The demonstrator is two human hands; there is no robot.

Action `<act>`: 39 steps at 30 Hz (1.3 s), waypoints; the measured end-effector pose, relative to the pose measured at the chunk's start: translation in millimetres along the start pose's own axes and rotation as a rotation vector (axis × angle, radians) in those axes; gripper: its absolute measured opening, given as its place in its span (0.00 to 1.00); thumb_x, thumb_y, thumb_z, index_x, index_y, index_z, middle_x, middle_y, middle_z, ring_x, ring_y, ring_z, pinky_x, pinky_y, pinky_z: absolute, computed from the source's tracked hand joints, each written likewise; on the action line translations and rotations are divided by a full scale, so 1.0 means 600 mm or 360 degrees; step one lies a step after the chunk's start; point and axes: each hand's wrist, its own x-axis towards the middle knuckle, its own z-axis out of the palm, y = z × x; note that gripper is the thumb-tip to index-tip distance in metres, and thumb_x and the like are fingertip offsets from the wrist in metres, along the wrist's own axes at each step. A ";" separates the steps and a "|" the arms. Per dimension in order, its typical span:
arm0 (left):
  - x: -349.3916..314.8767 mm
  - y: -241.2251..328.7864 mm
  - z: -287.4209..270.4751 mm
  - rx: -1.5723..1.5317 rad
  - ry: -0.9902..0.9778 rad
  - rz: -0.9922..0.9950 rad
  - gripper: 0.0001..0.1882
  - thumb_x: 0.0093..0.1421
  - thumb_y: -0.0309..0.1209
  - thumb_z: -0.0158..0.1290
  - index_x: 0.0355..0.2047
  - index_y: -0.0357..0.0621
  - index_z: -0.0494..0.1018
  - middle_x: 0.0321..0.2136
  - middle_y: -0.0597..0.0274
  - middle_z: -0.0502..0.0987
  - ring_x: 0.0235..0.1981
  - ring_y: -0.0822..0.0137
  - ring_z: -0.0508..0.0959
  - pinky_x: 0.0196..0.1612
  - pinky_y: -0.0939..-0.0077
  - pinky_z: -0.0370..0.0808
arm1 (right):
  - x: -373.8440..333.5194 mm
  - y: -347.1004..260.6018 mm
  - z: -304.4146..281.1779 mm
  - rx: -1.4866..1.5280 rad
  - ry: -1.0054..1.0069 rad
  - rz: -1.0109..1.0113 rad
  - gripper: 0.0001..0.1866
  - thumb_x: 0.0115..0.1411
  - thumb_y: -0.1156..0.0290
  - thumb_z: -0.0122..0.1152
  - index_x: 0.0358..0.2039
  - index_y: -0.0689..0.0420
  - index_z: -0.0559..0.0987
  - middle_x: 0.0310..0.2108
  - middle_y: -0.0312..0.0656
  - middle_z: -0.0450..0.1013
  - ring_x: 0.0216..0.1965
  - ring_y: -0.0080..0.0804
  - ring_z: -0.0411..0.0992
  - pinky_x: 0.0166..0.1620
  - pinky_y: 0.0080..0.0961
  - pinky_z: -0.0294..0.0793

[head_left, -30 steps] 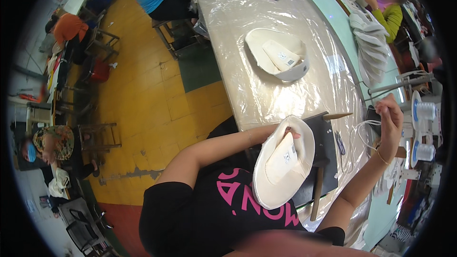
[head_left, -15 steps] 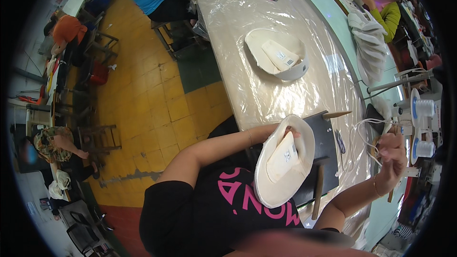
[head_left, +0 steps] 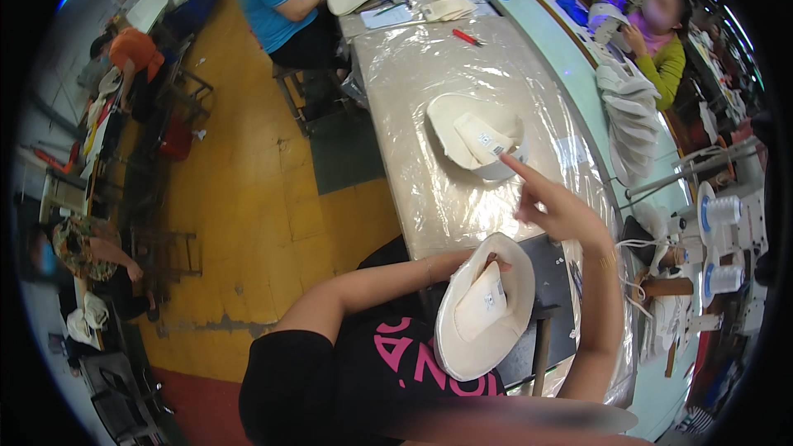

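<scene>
My left hand (head_left: 500, 264) grips a cream cupped fabric piece (head_left: 516, 314), which looks like a shoe upper, its fingers partly hidden in the hollow. A tongue-shaped flap with a small printed label (head_left: 482, 304) lies inside it. My right hand (head_left: 560, 208) reaches over the table with the index finger stretched out and the other fingers curled, holding nothing. Its fingertip is at the label on a second cream upper (head_left: 450, 116) lying on the table; whether it touches cannot be told. Below my hands are a black board (head_left: 555, 281) and a tool with a wooden handle (head_left: 542, 351).
Clear plastic covers the table (head_left: 396, 116). Red-handled snips (head_left: 467, 38) lie toward the far end, where a person in blue (head_left: 273, 0) handles another cream piece. A stack of white pieces (head_left: 625, 116) and thread spools (head_left: 724, 211) stand at the right, near a person in yellow-green (head_left: 667, 74).
My right hand has swung left from beside the thread spools to the second upper on the table. The left hand keeps its hold. The view has shifted, showing more of the table's far end.
</scene>
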 end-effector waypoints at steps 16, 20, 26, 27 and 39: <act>0.038 -0.042 0.014 -0.0238 -0.0240 0.0004 0.23 0.62 0.47 0.61 0.48 0.42 0.75 0.37 0.67 0.77 0.38 0.76 0.75 0.41 0.75 0.76 | -0.080 -0.109 -0.050 0.0099 0.0870 -0.0360 0.33 0.56 0.81 0.63 0.64 0.63 0.68 0.32 0.36 0.69 0.35 0.25 0.66 0.44 0.19 0.65; 0.041 -0.042 0.020 -0.0259 -0.0261 0.0023 0.24 0.63 0.47 0.61 0.48 0.40 0.75 0.38 0.65 0.77 0.39 0.76 0.76 0.44 0.76 0.75 | -0.296 -0.015 -0.060 -0.0288 0.1212 -0.0051 0.13 0.65 0.73 0.58 0.46 0.68 0.79 0.30 0.34 0.62 0.32 0.23 0.62 0.34 0.19 0.59; -0.007 0.008 0.035 -0.0375 -0.0240 0.0088 0.24 0.64 0.48 0.59 0.45 0.39 0.77 0.38 0.63 0.79 0.41 0.75 0.76 0.45 0.75 0.76 | -0.523 -0.055 0.037 -0.0257 0.2252 -0.0126 0.16 0.68 0.63 0.58 0.42 0.66 0.75 0.36 0.49 0.73 0.35 0.34 0.70 0.38 0.29 0.73; -0.015 0.022 0.036 -0.0334 -0.0252 0.0016 0.23 0.63 0.49 0.59 0.44 0.39 0.77 0.39 0.61 0.80 0.41 0.73 0.77 0.44 0.74 0.76 | -0.534 -0.068 0.061 -0.0183 0.2393 -0.0264 0.14 0.67 0.62 0.60 0.37 0.62 0.74 0.30 0.42 0.69 0.29 0.28 0.65 0.33 0.25 0.68; -0.031 0.026 0.060 -0.0471 -0.0285 -0.0249 0.23 0.62 0.49 0.60 0.46 0.43 0.76 0.37 0.61 0.81 0.35 0.68 0.81 0.39 0.71 0.80 | -0.457 -0.032 0.251 0.0261 0.2087 0.0004 0.07 0.70 0.68 0.54 0.40 0.58 0.73 0.31 0.34 0.61 0.30 0.21 0.57 0.35 0.18 0.59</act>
